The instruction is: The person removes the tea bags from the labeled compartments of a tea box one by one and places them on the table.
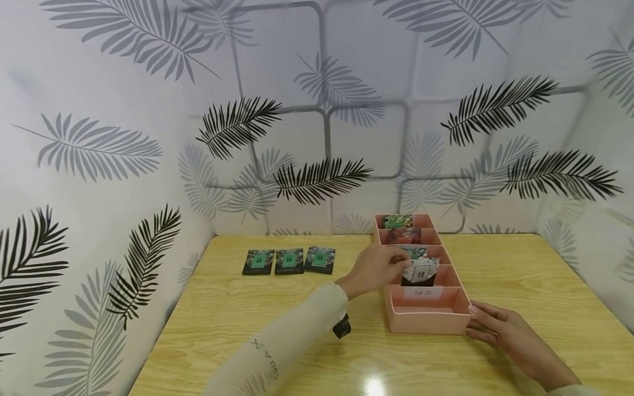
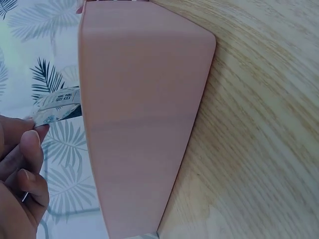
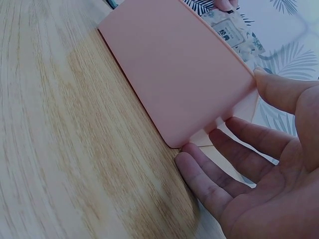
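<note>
Pink plastic divided organizer box (image 1: 428, 319) on wooden tabletop (image 1: 545, 286); right hand (image 1: 510, 335) fingers straight against near corner, steadying it. Left hand (image 1: 369, 269) pinches white-and-black seed packet (image 1: 421, 270) over fourth compartment. Beyond, three dark packets (image 1: 289, 260) in row.

Head view from above and behind, facing forward and down over the wooden table (image 1: 238, 313), pink tray (image 1: 428, 322) mid-distance, both wrist views very close, low at table level, sharing that tray's outer wall
</note>
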`<action>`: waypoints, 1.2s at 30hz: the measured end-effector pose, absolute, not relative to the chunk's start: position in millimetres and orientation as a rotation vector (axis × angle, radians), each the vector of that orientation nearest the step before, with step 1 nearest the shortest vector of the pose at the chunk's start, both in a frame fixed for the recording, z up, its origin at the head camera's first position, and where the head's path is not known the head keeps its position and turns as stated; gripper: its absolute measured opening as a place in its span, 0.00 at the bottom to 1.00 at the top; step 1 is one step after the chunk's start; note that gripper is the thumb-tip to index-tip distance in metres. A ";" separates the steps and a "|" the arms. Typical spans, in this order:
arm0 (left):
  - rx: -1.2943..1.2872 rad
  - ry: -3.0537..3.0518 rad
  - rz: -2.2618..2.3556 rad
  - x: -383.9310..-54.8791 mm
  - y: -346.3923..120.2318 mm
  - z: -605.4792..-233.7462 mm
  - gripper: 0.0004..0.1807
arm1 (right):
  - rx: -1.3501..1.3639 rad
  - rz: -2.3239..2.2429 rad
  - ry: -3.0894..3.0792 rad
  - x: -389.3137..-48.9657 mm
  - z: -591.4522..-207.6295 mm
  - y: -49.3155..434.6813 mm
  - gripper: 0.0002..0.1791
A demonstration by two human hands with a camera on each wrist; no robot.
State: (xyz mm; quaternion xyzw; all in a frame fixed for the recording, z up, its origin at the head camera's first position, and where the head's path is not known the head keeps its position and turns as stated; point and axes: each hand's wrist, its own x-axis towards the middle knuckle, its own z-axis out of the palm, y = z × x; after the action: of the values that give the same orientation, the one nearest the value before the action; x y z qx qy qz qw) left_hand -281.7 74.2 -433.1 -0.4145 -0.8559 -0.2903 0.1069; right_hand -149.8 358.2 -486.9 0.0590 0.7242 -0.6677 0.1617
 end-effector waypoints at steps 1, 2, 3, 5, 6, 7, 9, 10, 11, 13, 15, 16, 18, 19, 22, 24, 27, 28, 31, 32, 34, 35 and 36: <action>-1.214 -2.509 -0.872 -281.9 73.3 -432.1 0.10 | 0.166 -1.911 2.063 -149.6 -486.9 358.2 0.42; -1.207 -2.503 -0.891 -282.2 72.3 -431.3 0.10 | 0.163 -1.917 2.059 -149.6 -486.9 358.3 0.42; -1.201 -2.497 -0.910 -282.9 71.5 -430.8 0.10 | 0.160 -1.920 2.056 -149.5 -486.9 358.5 0.42; -1.194 -2.474 -0.942 -283.8 69.9 -429.3 0.11 | 0.147 -1.924 2.055 -149.2 -487.1 358.8 0.42; -1.190 -2.464 -0.955 -284.6 69.2 -428.9 0.10 | 0.141 -1.930 2.053 -149.0 -487.2 358.8 0.42; -1.186 -2.453 -0.973 -285.5 68.4 -428.2 0.10 | 0.137 -1.930 2.054 -149.0 -487.3 358.7 0.42; -1.180 -2.434 -0.995 -287.2 66.7 -426.7 0.10 | 0.134 -1.936 2.052 -149.0 -487.4 358.4 0.41; -1.179 -2.426 -1.004 -287.7 65.5 -425.7 0.10 | 0.138 -1.937 2.054 -149.2 -487.3 358.2 0.42; -1.177 -2.420 -1.009 -288.3 64.0 -424.8 0.10 | 0.142 -1.935 2.055 -149.5 -487.2 358.1 0.42; -1.172 -2.419 -1.011 -289.1 60.6 -422.8 0.10 | 0.145 -1.928 2.056 -149.6 -487.2 358.1 0.42; -1.167 -2.409 -1.006 -290.4 56.6 -421.0 0.10 | 0.141 -1.925 2.054 -149.3 -487.5 358.3 0.42; -1.164 -2.403 -1.010 -291.0 54.5 -420.0 0.10 | 0.137 -1.923 2.051 -149.1 -487.7 358.5 0.42; -1.147 -2.395 -1.018 -292.9 50.2 -418.5 0.09 | 0.128 -1.927 2.043 -148.7 -487.9 358.8 0.41; -1.141 -2.389 -1.028 -294.1 48.1 -417.8 0.09 | 0.128 -1.932 2.042 -148.5 -488.0 358.8 0.41; -1.124 -2.378 -1.060 -297.6 41.8 -416.3 0.10 | 0.126 -1.922 2.049 -149.1 -487.5 359.1 0.42; -1.122 -2.361 -1.072 -299.9 38.0 -415.4 0.10 | 0.124 -1.915 2.057 -149.6 -487.1 358.9 0.42; -1.114 -2.338 -1.087 -302.2 32.2 -413.1 0.10 | 0.122 -1.927 2.045 -150.2 -487.1 358.7 0.42; -1.108 -2.332 -1.097 -302.6 30.2 -412.2 0.10 | 0.121 -1.935 2.039 -150.3 -487.2 358.5 0.42; -1.075 -2.336 -1.112 -304.5 24.2 -411.9 0.09 | 0.120 -1.955 2.021 -150.4 -487.5 358.0 0.42; -1.063 -2.340 -1.122 -305.2 22.2 -412.3 0.09 | 0.123 -1.959 2.017 -150.4 -487.6 357.8 0.42; -1.039 -2.350 -1.129 -306.8 18.1 -413.4 0.09 | 0.129 -1.960 2.019 -150.1 -488.0 357.7 0.42; -1.028 -2.352 -1.135 -307.4 16.1 -413.3 0.09 | 0.130 -1.958 2.019 -150.1 -488.1 357.8 0.42; -1.018 -2.358 -1.147 -307.5 14.0 -413.0 0.09 | 0.132 -1.955 2.020 -150.2 -488.2 357.9 0.42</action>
State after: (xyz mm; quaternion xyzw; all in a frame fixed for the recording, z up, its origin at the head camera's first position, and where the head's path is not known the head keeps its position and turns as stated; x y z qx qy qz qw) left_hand -307.5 14.0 -413.0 -0.3571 -0.8270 -0.4023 0.1637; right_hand -150.2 357.9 -488.2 0.0464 0.7082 -0.6854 0.1629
